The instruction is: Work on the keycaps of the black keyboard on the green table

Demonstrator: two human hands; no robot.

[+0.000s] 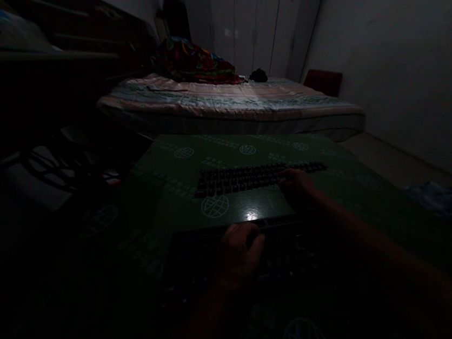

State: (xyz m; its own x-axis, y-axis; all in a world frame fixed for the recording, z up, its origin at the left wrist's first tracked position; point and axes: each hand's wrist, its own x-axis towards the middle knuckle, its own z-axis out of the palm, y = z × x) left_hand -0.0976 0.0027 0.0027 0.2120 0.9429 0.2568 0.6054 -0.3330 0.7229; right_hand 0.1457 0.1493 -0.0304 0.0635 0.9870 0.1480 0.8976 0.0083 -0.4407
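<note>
A dark keyboard point(295, 243) lies on the near part of a green board point(159, 199) printed with pale globe marks. My left hand point(239, 252) rests on the keyboard, its fingers curled over near the far edge and the thumb apart. Beyond it, rows of loose black keycaps point(235, 179) are set out in keyboard order. My right hand point(298, 183) reaches to the right part of these rows, fingertips pinched together at a keycap point(282, 176). Dim light hides much of the keyboard's near side and the detail of its keys.
Behind the board stands a bed point(284, 103) with a patterned red blanket point(197, 64) on it. A dark table with a wheel point(52, 165) beneath is at left. Cloth point(445, 201) lies on the floor at right, near a white wall point(413, 61).
</note>
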